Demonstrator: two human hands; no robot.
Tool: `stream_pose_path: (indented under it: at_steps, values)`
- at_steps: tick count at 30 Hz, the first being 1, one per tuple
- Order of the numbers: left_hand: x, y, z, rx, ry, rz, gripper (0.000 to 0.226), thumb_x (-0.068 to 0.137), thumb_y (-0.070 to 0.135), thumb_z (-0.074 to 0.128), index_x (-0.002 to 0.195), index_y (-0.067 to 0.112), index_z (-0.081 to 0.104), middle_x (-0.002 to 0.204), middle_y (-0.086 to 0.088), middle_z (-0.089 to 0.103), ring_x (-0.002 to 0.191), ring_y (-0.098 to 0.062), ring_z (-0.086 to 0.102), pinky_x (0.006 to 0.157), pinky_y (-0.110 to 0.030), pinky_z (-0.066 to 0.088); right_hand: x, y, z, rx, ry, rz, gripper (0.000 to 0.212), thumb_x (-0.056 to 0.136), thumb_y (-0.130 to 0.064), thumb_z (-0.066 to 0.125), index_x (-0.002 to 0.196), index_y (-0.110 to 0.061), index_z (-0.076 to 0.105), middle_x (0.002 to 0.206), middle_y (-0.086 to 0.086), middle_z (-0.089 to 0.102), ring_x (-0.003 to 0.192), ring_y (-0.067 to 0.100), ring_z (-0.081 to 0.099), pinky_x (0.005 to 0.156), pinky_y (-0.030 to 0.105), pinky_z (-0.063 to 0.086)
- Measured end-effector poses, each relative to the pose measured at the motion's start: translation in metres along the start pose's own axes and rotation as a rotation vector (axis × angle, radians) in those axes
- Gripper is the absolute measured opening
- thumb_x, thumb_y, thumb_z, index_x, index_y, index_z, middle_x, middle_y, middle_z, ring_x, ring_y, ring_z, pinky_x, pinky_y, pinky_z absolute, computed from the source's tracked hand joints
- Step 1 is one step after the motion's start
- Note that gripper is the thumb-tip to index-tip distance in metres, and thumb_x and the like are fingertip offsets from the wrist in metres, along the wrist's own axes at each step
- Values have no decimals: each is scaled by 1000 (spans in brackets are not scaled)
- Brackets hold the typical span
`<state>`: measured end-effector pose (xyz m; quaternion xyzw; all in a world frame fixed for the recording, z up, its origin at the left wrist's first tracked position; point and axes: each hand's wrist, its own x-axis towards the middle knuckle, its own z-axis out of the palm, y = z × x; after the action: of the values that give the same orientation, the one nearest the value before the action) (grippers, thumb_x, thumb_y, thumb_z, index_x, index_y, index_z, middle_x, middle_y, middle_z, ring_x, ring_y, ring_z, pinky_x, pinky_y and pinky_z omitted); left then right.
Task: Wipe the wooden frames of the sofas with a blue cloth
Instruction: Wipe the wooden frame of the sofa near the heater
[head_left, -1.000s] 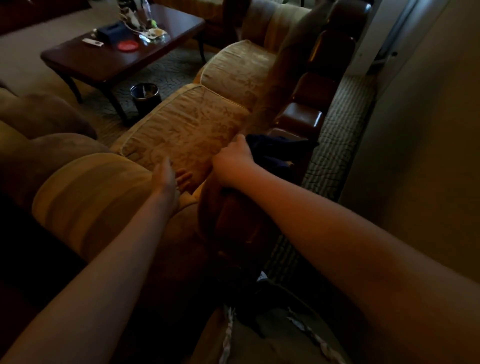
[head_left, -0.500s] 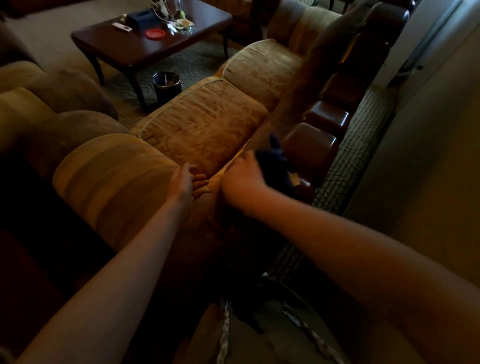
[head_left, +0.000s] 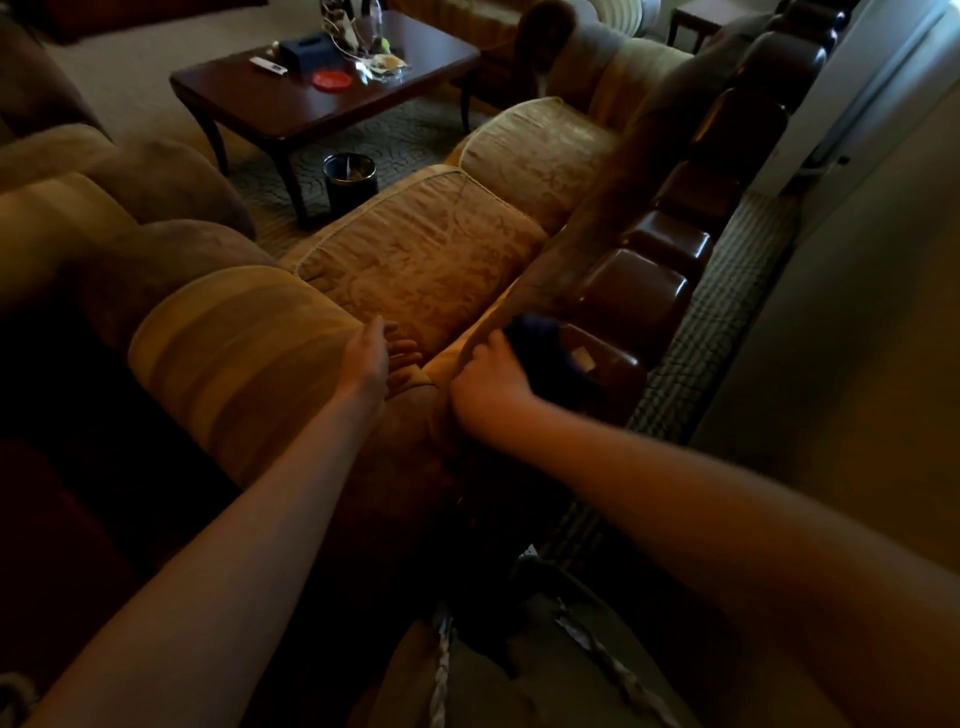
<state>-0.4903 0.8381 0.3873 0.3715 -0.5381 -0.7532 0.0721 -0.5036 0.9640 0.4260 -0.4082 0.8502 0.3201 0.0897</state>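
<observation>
Wiping nearest lobe of wooden frame (head_left: 631, 299), centre-right: right hand (head_left: 491, 376) clutching blue cloth (head_left: 540, 345) against it. Left hand (head_left: 376, 351) flat, fingers relaxed, on sofa cushion (head_left: 415, 260). Farther lobes toward upper right apparently still pending.

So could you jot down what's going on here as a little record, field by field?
place: living room, seen from behind a sofa
right hand: grips the blue cloth against the wooden frame along the sofa's back
left hand: fingers straight, resting at the edge of the seat cushion
wooden frame: dark, glossy, in rounded blocks running away from the camera
coffee table: dark wood, with a red dish and small items on top
floor: small dark bin beside the table
light: dim
</observation>
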Motion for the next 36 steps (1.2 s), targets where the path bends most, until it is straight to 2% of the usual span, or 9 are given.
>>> stream_pose_path:
  at_steps: [5,8,14,16,18,21,24,30,36]
  values:
    - [-8,0,-4,23,-2,23,21,100,26,34,94,17,52,78,-4,57,66,-14,56,56,-25,40,26,99,-12,99,-51,360,53,87,-58,47,127,-24,54,133,5,52,127,29,39,107,51,20]
    - [-15,-6,9,43,-43,12,22,101,26,32,103,12,49,79,-6,56,65,-15,55,57,-27,41,19,67,-7,44,10,291,43,93,-45,43,128,-21,54,135,5,51,128,29,37,107,49,20]
    - [-19,-12,27,109,-149,43,23,101,25,33,102,12,52,82,-4,58,70,-14,56,58,-26,42,-24,-44,21,46,136,-78,46,96,-38,41,136,-17,47,141,5,46,134,27,29,114,43,11]
    - [-15,-9,26,89,-140,48,22,99,22,34,94,15,55,83,-5,59,71,-15,57,59,-27,43,-29,-30,24,140,317,-91,34,82,-38,63,109,-17,69,114,4,65,116,25,50,105,40,23]
    - [-9,-4,26,80,-105,42,22,99,22,34,92,15,55,80,-5,58,69,-14,57,58,-27,42,-24,7,17,172,492,94,19,65,-38,76,72,-20,73,80,0,68,87,23,60,87,36,29]
    - [-7,-1,33,97,-92,35,24,100,22,33,91,14,54,78,-4,57,66,-14,55,58,-26,40,-14,85,13,368,402,409,26,87,-34,50,95,-17,69,105,6,62,106,29,49,92,41,30]
    - [-13,0,50,110,-137,16,27,102,22,31,85,16,52,78,-5,55,65,-14,54,57,-26,40,-19,122,28,488,477,599,33,89,-33,43,104,-17,68,113,11,59,111,34,47,91,45,33]
    - [-23,2,82,167,-180,99,25,101,20,32,95,13,55,85,-3,55,72,-13,56,59,-24,44,-60,36,55,522,706,591,30,83,-25,49,107,-26,67,112,2,62,108,26,48,89,43,30]
    - [-24,12,95,243,-277,134,28,102,23,32,89,17,56,86,-4,57,79,-15,57,65,-27,47,-81,-8,75,469,818,405,27,87,-24,50,106,-28,70,117,-3,65,110,18,50,89,40,33]
